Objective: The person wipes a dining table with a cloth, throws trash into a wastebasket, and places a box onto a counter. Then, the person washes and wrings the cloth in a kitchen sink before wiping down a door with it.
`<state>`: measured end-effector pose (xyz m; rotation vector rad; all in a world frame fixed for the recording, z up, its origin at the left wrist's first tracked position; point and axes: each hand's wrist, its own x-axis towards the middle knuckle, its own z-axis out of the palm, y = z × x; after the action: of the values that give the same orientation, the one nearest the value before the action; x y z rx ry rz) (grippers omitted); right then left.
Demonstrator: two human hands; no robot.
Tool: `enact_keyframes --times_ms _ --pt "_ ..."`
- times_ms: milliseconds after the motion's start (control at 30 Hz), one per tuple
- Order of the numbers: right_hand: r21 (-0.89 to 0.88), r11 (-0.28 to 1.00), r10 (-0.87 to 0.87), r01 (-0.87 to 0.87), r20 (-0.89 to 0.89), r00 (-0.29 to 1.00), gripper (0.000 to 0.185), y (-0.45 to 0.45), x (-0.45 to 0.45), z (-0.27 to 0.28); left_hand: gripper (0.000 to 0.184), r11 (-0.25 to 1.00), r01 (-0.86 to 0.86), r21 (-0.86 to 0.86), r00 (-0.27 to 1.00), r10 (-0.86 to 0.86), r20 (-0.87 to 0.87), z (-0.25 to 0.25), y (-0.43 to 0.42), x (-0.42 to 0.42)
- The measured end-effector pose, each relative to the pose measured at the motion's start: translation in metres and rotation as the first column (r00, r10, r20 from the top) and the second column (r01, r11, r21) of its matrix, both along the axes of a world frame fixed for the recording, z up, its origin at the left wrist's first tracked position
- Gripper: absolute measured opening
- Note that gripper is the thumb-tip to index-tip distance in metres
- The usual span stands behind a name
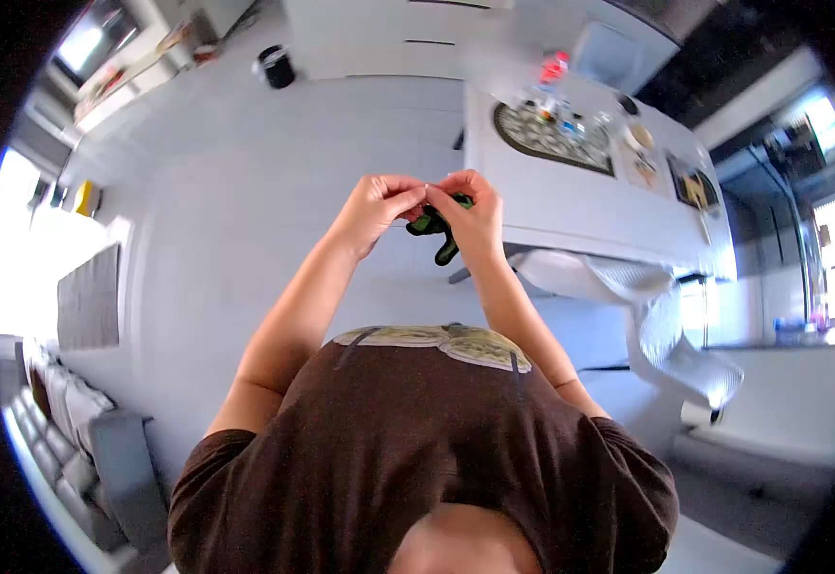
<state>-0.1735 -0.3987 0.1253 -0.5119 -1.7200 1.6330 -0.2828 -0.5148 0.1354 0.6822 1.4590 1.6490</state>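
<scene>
Both hands meet in front of my chest, fingertips pinched close together. Between and below them hangs a small black-and-green soft item point(427, 225) with rounded, finger-like ends, like a glove; its exact kind is unclear. My left hand point(382, 206) has thumb and forefinger closed at the item's upper left edge. My right hand point(472, 212) pinches its top, with the curled fingers covering part of it. One dark end of the item dangles beside the right palm.
To the right stands a white table point(523, 206) bearing a patterned mat point(551, 139), a red-topped bottle point(553, 69) and a dark tray point(693, 182). A white curved chair point(671, 335) is at its near side. A black bin point(276, 69) stands far left, a grey sofa point(125, 459) near left.
</scene>
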Motion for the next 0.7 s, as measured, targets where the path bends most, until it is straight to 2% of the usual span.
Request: enact_keyframes --times_ms 67,100,133,200,233,267,333,400,467,500,533,600,667,700 --pt "-0.057 0.986 0.161 -0.158 0.052 0.986 0.017 -0.019 -0.053 -0.002 0.016 0.987 -0.135 0.089 0.978 0.118 0.173 -0.002 -0.035 -0.035" --pt "-0.042 0.974 0.226 -0.224 0.048 0.973 0.016 -0.031 -0.075 0.005 0.012 0.979 -0.188 0.081 0.935 0.153 0.320 -0.003 -0.050 -0.052" --pt "-0.049 0.959 0.280 -0.277 0.064 0.958 0.016 -0.039 -0.097 0.006 0.012 0.967 -0.244 0.075 0.919 0.206 0.336 -0.013 -0.062 -0.072" --pt "-0.068 0.891 0.447 -0.449 -0.052 0.893 0.012 -0.054 -0.141 0.005 0.009 0.932 -0.191 0.309 0.800 -0.034 0.598 -0.036 -0.085 -0.112" --pt "-0.101 0.860 0.497 -0.501 -0.061 0.866 0.009 -0.058 -0.158 0.008 0.009 0.917 -0.235 0.321 0.770 -0.026 0.637 -0.036 -0.088 -0.123" --pt "-0.115 0.839 0.529 -0.532 -0.059 0.847 0.009 -0.059 -0.184 0.004 0.009 0.911 -0.273 0.309 0.765 0.011 0.644 -0.039 -0.091 -0.145" --pt "-0.019 0.828 0.552 -0.561 -0.149 0.820 0.009 -0.064 -0.233 -0.004 0.009 0.906 -0.314 0.284 0.718 0.031 0.695 -0.043 -0.098 -0.189" --pt "0.015 0.824 0.561 -0.566 -0.153 0.813 0.009 -0.067 -0.284 -0.017 0.009 0.898 -0.337 0.282 0.740 0.067 0.669 -0.047 -0.106 -0.233" --pt "0.255 0.827 0.548 -0.502 -0.161 0.821 0.008 -0.069 -0.335 -0.023 0.008 0.912 -0.291 0.290 0.769 0.043 0.638 -0.054 -0.113 -0.280" --pt "0.164 0.789 0.614 -0.593 -0.164 0.772 0.009 -0.068 -0.363 -0.021 0.008 0.916 -0.315 0.249 0.758 0.085 0.647 -0.050 -0.113 -0.306" --pt "0.163 0.784 0.621 -0.599 -0.177 0.764 0.009 -0.061 -0.395 -0.019 0.008 0.915 -0.322 0.244 0.763 0.099 0.639 -0.046 -0.112 -0.331" --pt "0.320 0.685 0.709 -0.655 -0.084 0.700 0.010 -0.051 -0.462 -0.010 0.008 0.936 -0.287 0.204 0.773 0.101 0.626 -0.031 -0.117 -0.388" --pt "0.268 0.662 0.740 -0.700 -0.086 0.667 0.013 -0.044 -0.521 -0.004 0.006 0.931 -0.291 0.219 0.794 0.108 0.598 -0.021 -0.114 -0.445" --pt "0.323 0.641 0.754 -0.696 -0.094 0.650 0.014 -0.042 -0.541 -0.001 0.005 0.925 -0.296 0.238 0.822 0.120 0.557 -0.021 -0.113 -0.463"
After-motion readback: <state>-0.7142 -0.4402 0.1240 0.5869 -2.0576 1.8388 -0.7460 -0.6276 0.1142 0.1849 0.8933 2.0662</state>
